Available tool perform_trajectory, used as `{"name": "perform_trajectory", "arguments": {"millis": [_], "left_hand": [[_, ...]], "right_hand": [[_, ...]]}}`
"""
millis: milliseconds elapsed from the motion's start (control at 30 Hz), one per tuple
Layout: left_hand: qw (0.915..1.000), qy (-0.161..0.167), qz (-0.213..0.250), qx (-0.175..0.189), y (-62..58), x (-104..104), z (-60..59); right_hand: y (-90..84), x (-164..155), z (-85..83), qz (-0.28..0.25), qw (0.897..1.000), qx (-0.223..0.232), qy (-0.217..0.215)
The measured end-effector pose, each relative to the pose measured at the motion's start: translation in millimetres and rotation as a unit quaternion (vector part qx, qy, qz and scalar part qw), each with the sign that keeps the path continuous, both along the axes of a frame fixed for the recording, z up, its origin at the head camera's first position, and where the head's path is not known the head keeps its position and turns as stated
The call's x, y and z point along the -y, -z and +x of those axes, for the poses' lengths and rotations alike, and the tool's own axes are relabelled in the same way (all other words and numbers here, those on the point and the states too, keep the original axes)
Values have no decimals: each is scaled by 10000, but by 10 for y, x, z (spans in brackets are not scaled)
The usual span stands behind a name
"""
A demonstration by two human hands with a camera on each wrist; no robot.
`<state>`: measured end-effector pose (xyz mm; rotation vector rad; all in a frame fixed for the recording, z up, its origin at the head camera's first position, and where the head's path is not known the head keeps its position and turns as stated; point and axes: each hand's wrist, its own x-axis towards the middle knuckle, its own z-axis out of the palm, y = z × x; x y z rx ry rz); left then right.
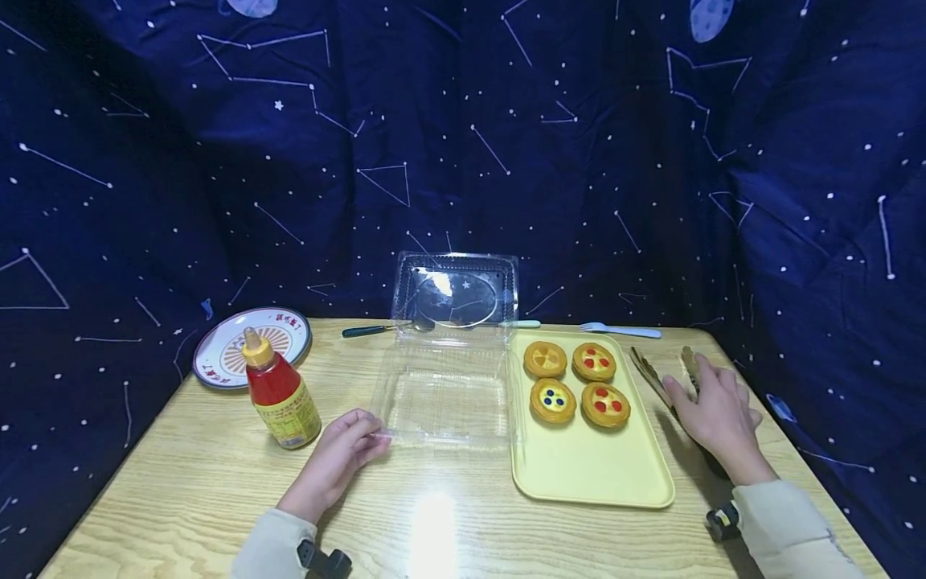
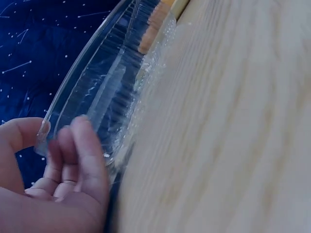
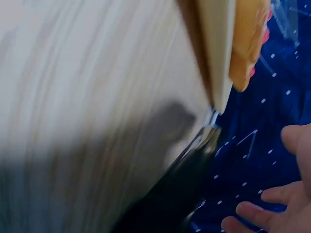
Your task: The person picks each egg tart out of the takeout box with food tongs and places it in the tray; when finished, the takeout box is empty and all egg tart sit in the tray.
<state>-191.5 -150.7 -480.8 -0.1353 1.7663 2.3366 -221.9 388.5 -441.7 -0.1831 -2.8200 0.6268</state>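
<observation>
Head view. The clear, ribbed plastic clamshell box (image 1: 448, 378) lies open on the pale wood-grain table (image 1: 202, 474), lid propped up against the dark blue star-print cloth (image 1: 463, 121); its base holds nothing. Four round golden tarts (image 1: 576, 382), three with red dots and one with blue, all sit on the pale yellow rectangular plastic tray (image 1: 593, 470) just right of the box. Judgement: box opened, transfer of tarts not begun. The left hand (image 1: 340, 458) rests at the box's near left corner, fingers loosely curled against the rim. The right hand (image 1: 716, 410) lies over the metal tongs (image 1: 661, 374) right of the tray, fingers spread on them; whether they close round the tongs cannot be told. Also present: red squeeze bottle with yellow cap (image 1: 278, 394), patterned round plate (image 1: 249, 346), a dark-handled utensil (image 1: 369, 330) and a light blue fork (image 1: 622, 329) along the far edge.

Left wrist view. Left-hand fingertips (image 2: 82, 141) touch the thin, glossy box rim, thumb on the other side; a light pinch, as far as visible.

Right wrist view. Blurred. Right-hand fingers (image 3: 272, 213) appear spread and relaxed beside the dark, shiny tongs handle; tray edge and a tart above.
</observation>
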Motion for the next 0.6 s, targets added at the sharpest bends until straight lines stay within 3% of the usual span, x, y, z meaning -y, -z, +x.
{"name": "perform_trajectory", "arguments": {"millis": [233,400,500,533,600], "left_hand": [[9959,103,-853,272,-82,89,110],[9831,39,-1827,85,-180,132,198],[9612,123,-2750,-166,-271,148,257],[9489,163,-3138,-286,-313,151,275],[9142,174,-4003,-606,-401,151,306]], "right_hand": [[-90,258,98,64,9979,-453,-459],[-100,432,137,38,9953,-654,-716],[-109,551,167,9,9941,-693,-834],[-115,592,176,-13,9937,-696,-874],[-128,680,185,-51,9930,-704,-943]]}}
